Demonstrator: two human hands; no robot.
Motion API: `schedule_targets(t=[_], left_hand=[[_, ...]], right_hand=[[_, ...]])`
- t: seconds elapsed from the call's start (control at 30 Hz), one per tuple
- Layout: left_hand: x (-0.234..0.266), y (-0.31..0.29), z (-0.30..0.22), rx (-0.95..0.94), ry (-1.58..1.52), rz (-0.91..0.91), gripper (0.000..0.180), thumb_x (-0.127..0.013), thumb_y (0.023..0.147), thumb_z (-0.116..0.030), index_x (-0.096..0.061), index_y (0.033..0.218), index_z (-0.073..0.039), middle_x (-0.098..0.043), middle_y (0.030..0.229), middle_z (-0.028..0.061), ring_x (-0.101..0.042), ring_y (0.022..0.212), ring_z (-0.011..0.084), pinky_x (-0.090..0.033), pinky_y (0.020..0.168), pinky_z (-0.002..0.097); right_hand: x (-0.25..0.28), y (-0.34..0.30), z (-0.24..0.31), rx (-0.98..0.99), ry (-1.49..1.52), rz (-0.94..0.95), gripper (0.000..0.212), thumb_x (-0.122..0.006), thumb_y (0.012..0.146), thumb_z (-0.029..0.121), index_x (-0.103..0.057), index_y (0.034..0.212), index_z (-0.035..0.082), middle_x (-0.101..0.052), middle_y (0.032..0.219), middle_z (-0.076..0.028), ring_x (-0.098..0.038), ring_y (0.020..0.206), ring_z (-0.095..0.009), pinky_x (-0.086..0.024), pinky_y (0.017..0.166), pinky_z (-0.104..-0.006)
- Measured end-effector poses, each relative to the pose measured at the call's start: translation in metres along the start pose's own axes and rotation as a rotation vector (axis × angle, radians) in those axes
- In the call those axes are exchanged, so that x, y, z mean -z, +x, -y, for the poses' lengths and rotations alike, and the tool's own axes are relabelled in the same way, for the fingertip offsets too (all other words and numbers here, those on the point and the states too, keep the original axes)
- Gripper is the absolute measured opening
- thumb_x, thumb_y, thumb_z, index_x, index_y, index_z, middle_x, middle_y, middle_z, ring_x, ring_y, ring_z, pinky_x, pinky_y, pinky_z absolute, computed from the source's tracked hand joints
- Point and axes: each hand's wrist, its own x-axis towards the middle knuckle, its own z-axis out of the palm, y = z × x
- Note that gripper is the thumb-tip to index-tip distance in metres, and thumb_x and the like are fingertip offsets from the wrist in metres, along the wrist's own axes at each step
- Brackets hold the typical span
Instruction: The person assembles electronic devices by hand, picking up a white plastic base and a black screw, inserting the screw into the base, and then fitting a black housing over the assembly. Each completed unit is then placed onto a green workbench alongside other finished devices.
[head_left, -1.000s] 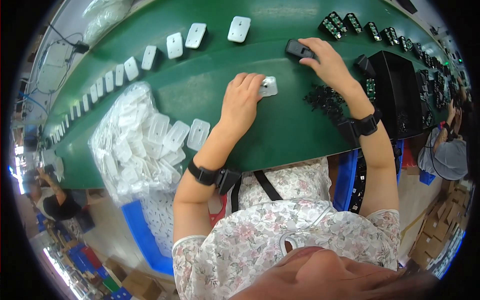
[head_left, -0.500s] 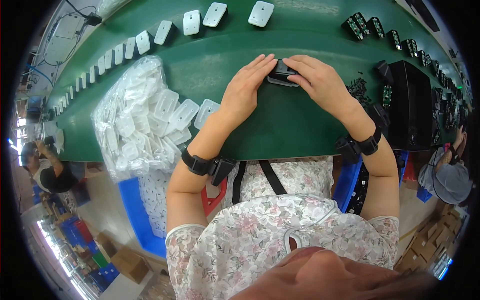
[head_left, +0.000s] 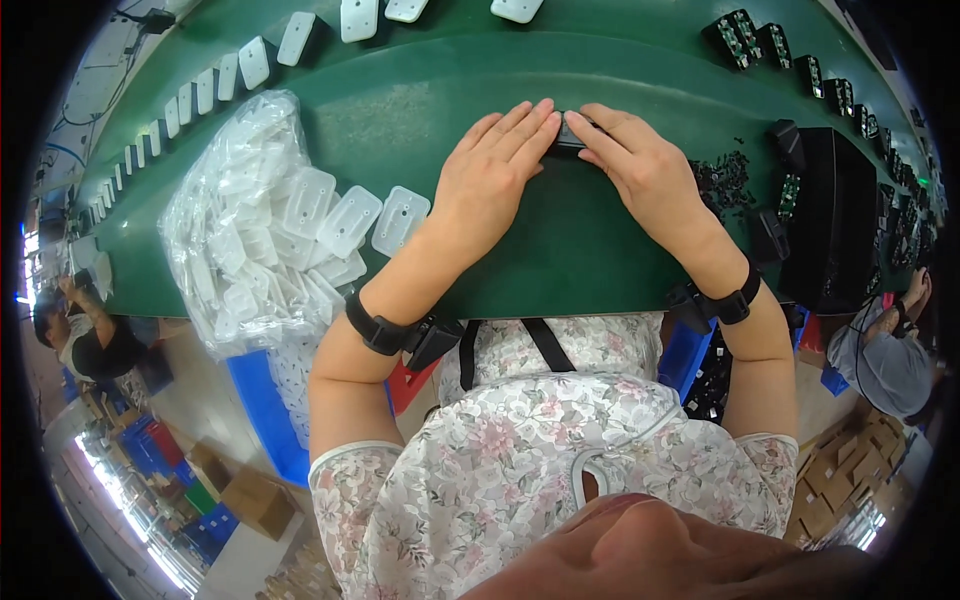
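- A green bench point(head_left: 590, 250) spans the scene, its surface bearing the load and leaving both hands room to work near its front edge.
- A clear bag of white plastic covers point(head_left: 230, 235) slumps at the person's left, its mouth facing inward, presumably for an easy reach.
- A long black bin point(head_left: 832, 225) stands at the right, apparently set aside to keep the middle free.
- White-topped cases point(head_left: 297, 38) curve away at far left, spaced apart, perhaps to keep them in order; cases with bare circuit boards point(head_left: 735, 40) line the far right.
- The left hand point(head_left: 490, 180) lies with fingers stretched and together against the near-centre case; whether they grip or merely press, the view cannot tell.
- The right hand point(head_left: 640, 165) bends its fingers and thumb onto the opposite end, gripping it, seemingly to steady it.
- The black case point(head_left: 568, 143) sits between both hands, mostly covered.
- Tiny black parts point(head_left: 725, 182) lie heaped beside the right hand, within reach.
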Motion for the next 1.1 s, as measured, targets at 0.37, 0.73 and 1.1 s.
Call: schedule_targets(t=[0.37,0.73,1.1], left_hand=[[-0.011,0.04,-0.004,0.557,-0.584,0.016,0.03,-0.066,0.081,-0.01,-0.06,0.107,0.004,-0.066,0.089,0.0153,-0.064,0.077,0.0213,-0.05,0.068,0.0306],[-0.044,0.113,-0.014,0.631,-0.999,-0.022,0.025,-0.06,0.089,-0.015,-0.063,0.098,0.008,-0.066,0.067,0.0098,-0.061,0.054,0.0111,-0.048,0.052,0.0246],[-0.09,0.185,0.041,0.93,-1.05,-0.162,0.03,-0.053,0.093,-0.011,-0.049,0.094,0.019,-0.065,0.073,0.0231,-0.065,0.053,0.0249,-0.054,0.046,0.0291]], right_hand=[[0.014,0.017,-0.036,-0.305,0.75,0.008,0.04,-0.063,0.088,0.015,-0.056,0.126,0.009,-0.062,0.103,-0.006,-0.058,0.083,-0.012,-0.048,0.078,-0.026],[0.041,0.01,-0.065,-0.358,0.463,-0.444,0.043,-0.067,0.086,0.022,-0.056,0.125,0.007,-0.063,0.111,-0.007,-0.058,0.096,-0.014,-0.046,0.082,-0.0275],[0.088,-0.045,-0.076,-0.587,0.147,-0.542,0.013,-0.064,0.087,0.012,-0.07,0.098,0.006,-0.056,0.074,0.004,-0.043,0.062,-0.002,-0.034,0.056,-0.0171]])
